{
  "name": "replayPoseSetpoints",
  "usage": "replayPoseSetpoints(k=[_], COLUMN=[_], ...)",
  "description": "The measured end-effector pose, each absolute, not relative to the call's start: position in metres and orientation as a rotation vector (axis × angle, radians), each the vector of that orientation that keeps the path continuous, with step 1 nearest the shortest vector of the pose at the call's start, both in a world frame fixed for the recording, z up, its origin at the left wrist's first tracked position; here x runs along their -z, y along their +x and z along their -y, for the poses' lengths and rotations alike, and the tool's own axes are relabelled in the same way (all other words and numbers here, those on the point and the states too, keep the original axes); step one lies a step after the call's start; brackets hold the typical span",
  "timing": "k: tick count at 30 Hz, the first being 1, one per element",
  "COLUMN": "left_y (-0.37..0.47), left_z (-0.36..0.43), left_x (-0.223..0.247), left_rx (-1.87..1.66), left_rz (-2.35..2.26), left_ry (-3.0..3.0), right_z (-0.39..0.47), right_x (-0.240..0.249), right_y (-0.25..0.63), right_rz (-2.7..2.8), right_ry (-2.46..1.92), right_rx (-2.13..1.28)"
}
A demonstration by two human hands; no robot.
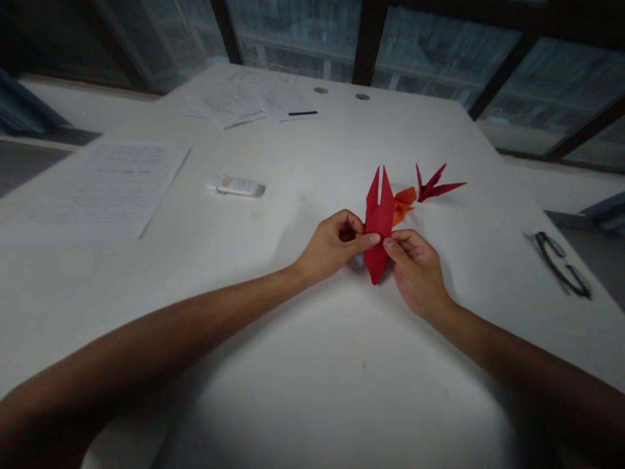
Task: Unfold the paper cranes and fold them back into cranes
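Note:
A piece of folded red origami paper (380, 218) is held above the white table, with two narrow points at its far end and a blunt tip towards me. My left hand (339, 241) pinches its left edge, thumb lying on the front face. On the right edge, my right hand (414, 264) pinches it too, the thumbs close together near the middle. The fingers behind the paper are partly hidden. Just beyond my right hand lies an orange folded paper piece (404, 203), partly covered by the red one. A dark red origami figure (432, 187) with several thin points rests farther back.
On the white table (312, 365), a white marker-like object or eraser (235, 186) lies left of my hands. Printed sheets (107, 189) are at the left, with more papers (239, 101) and a dark pen (303, 113) at the back. Black-framed glasses (561, 266) lie near the right edge.

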State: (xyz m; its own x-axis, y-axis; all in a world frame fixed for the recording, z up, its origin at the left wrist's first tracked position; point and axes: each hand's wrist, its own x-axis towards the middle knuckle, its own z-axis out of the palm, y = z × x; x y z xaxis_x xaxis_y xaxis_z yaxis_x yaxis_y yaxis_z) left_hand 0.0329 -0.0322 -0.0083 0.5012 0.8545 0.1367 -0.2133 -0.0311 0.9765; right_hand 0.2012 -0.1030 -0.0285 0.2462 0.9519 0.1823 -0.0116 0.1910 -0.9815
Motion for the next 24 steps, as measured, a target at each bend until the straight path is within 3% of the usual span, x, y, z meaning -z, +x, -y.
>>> replayPoseSetpoints(k=[24], left_y=[0.0266], left_z=[0.0291], left_x=[0.0074], left_rx=[-0.933], left_rz=[-0.511], left_ry=[1.263], right_z=[0.1006], right_x=[0.0317], right_y=[0.2034], right_rz=[1.160], right_ry=[-1.173], right_rx=[-0.968])
